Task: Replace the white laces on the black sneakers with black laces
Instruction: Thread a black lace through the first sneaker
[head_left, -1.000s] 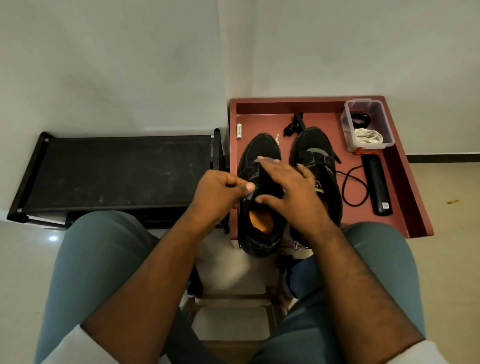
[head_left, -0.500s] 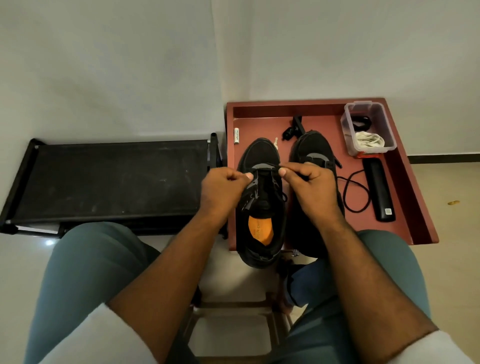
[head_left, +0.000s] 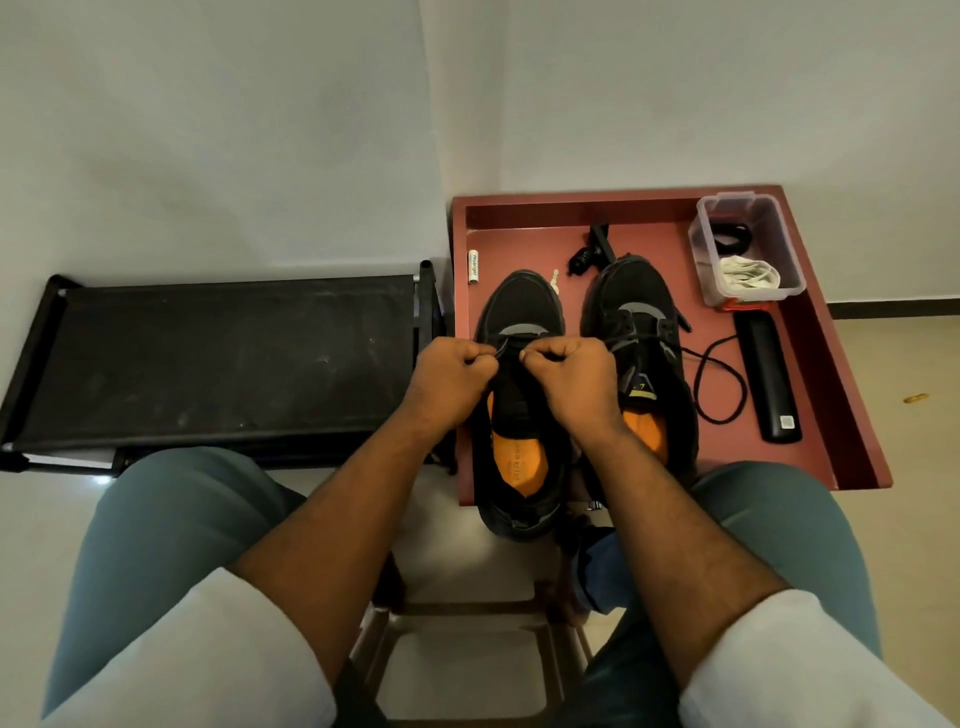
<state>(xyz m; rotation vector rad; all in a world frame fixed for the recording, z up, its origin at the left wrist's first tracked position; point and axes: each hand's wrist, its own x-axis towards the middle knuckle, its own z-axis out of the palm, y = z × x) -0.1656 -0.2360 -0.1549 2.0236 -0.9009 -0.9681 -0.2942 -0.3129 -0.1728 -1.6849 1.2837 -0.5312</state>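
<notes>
Two black sneakers with orange insoles stand side by side on a red tray (head_left: 852, 415). Over the left sneaker (head_left: 522, 306), my left hand (head_left: 452, 382) and my right hand (head_left: 569, 384) are curled into fists, and each pinches an end of a black lace (head_left: 503, 347) near the lowest eyelets. The right sneaker (head_left: 636, 301) carries a black lace whose loose end (head_left: 722, 384) loops across the tray floor to its right. A bundle of white laces (head_left: 748, 275) lies in a clear plastic box (head_left: 779, 244) at the tray's back right.
A black oblong case (head_left: 769, 379) lies along the tray's right side. A small white tube (head_left: 473, 266) and a black clip-like piece (head_left: 592, 252) sit at the tray's back. A black rack (head_left: 223, 358) stands to the left. My knees frame a stool below.
Both hands moved up the left sneaker toward its toe and closed into fists on the lace ends; a second ago the right hand lay spread over the shoe's tongue.
</notes>
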